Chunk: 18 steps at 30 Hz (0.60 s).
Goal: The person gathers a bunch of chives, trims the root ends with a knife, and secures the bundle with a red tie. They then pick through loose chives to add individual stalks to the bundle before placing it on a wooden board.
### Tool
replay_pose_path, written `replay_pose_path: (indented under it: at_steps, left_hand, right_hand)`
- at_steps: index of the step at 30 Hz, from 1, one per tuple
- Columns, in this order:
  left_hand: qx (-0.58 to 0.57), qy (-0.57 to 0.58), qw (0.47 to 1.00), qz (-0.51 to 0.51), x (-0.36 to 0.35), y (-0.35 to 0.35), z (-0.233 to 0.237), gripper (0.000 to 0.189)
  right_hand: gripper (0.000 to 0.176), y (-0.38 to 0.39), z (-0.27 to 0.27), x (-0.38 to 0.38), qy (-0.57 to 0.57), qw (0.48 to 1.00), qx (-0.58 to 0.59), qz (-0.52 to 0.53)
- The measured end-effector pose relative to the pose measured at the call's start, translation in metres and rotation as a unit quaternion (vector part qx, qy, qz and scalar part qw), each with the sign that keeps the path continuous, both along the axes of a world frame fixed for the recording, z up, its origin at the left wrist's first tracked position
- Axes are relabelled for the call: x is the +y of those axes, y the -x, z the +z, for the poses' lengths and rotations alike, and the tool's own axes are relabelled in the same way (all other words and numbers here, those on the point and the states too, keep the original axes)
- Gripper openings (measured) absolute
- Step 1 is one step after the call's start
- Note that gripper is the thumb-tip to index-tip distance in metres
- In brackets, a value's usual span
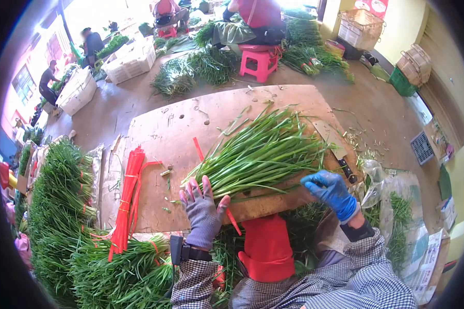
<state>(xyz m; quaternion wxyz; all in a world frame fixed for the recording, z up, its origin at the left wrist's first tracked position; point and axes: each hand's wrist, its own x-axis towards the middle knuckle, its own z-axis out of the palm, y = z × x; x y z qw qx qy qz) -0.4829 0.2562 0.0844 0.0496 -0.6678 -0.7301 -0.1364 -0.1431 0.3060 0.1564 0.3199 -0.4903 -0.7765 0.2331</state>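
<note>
A loose bunch of garlic chives lies across the wooden board, pale stalk ends to the left, leaves spreading right. My left hand, in a grey glove, rests with fingers spread against the stalk ends. Under the bunch runs a red tie strip, its two ends showing. Beside the board's right edge, my right hand, in a blue glove, has its fingers curled together near the leaf tips; whatever they hold is hidden. A broad knife with a black handle lies at the board's right side.
A bundle of red tie strips lies on the board's left. Tied chive bundles are stacked at left, with more chives below. Ahead stand a pink stool with a seated person, and white crates. Plastic sheeting lies right.
</note>
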Motion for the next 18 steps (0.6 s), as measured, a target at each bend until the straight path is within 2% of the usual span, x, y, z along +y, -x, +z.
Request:
replay_pose_path:
  at_steps: [1,3,6,9,11,13,14,17,18]
  left_hand:
    - [0.0,-0.007,1.0,-0.005,-0.001,0.001,0.0,0.079]
    - [-0.007,-0.014,1.0,0.0,-0.002,0.003,-0.003,0.072]
    - [-0.039,-0.047,0.998,-0.007,0.0,0.01,-0.015,0.055]
    - [-0.014,-0.046,0.999,-0.004,0.003,0.011,-0.018,0.055]
    - [-0.009,-0.052,0.999,-0.002,0.005,0.012,-0.022,0.055]
    - [-0.012,-0.06,0.998,-0.007,0.006,0.013,-0.024,0.056]
    - [-0.005,-0.061,0.998,-0.008,0.006,0.013,-0.023,0.057]
    - [-0.04,-0.041,0.998,-0.012,0.004,0.013,-0.021,0.058]
    - [-0.036,-0.044,0.998,-0.013,0.004,0.013,-0.021,0.059]
  right_hand:
    - [0.012,0.009,0.004,0.009,-0.001,1.0,0.002,0.002]
    - [0.013,0.028,0.01,0.029,-0.073,0.997,-0.006,0.038]
    - [0.014,0.059,0.01,0.061,-0.049,0.996,0.047,0.062]
    - [0.016,0.088,0.009,0.087,-0.057,0.996,-0.003,0.067]
    - [0.018,0.102,-0.017,0.103,-0.062,0.994,0.037,0.084]
    - [0.021,0.118,-0.028,0.111,-0.098,0.98,-0.132,0.109]
    - [0.021,0.124,-0.037,0.113,-0.093,0.976,-0.155,0.119]
    - [0.018,0.136,-0.057,0.123,-0.057,0.986,-0.118,0.107]
    - [0.013,0.135,-0.062,0.125,-0.08,0.986,-0.103,0.108]
